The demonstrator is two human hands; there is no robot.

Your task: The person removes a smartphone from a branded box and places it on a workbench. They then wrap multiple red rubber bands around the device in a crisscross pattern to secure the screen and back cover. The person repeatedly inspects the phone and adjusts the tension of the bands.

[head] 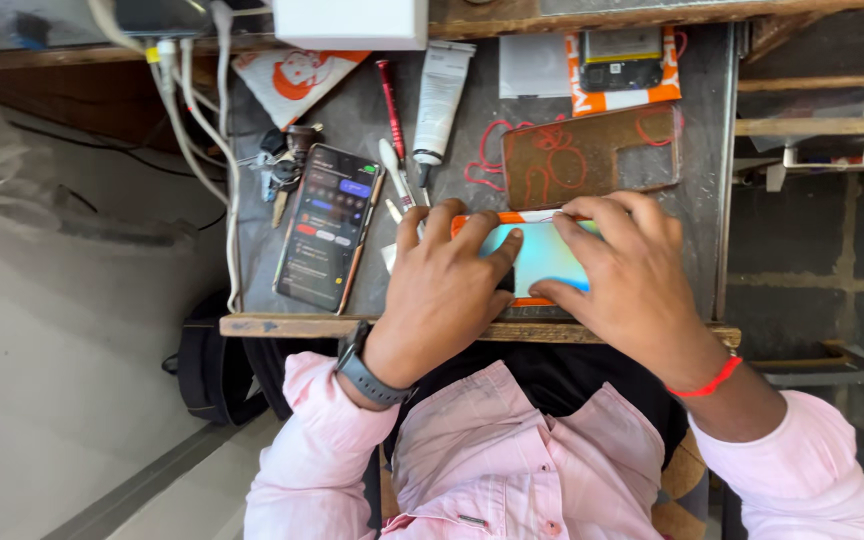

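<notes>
Now | both hands point(542, 280) grip phone point(542, 258) | at table's near edge point(282, 325) | lit phone point(327, 227) left

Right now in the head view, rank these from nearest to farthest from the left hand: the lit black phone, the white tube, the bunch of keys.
From the left hand:
1. Lit black phone, just to its left on the grey table.
2. White tube, straight up the picture, toward the table's far edge.
3. Bunch of keys, beyond the phone's upper left corner.

Tube and keys are close to call.

Two phones point(328, 228) point(537, 257), one clear case point(592, 155), one tube point(441, 98), one red screwdriver point(392, 105).
</notes>
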